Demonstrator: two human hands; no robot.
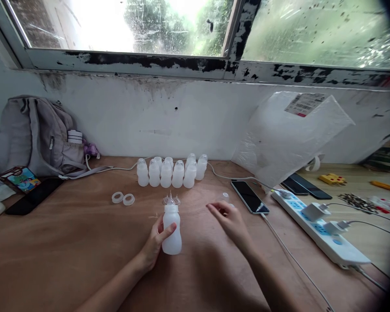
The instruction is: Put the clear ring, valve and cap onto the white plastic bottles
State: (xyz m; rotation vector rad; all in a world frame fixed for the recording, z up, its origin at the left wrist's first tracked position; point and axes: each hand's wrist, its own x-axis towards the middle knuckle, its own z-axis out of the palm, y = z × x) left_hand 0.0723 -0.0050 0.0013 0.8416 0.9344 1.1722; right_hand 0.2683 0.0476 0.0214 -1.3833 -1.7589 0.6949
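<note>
My left hand [156, 242] is wrapped around a frosted white baby bottle [171, 236] with an uncapped threaded neck, held upright at the front middle of the table. Just behind its neck are several clear bottle nipples [170, 199], partly hidden by the bottle. To the right, my right hand [229, 223] hovers with thumb and fingers drawn together; whether anything sits between them is too small to make out. Beyond that hand lies a small clear disc [225, 195]. Two white collar rings [117, 197] lie flat to the left of the bottle.
Several capped baby bottles [165, 174] stand near the wall. On the right are a phone [249, 196] on a cable, a power strip [321, 229] with chargers, and a plastic bag [292, 134]. A grey backpack [35, 134] and a black pouch [34, 197] occupy the left.
</note>
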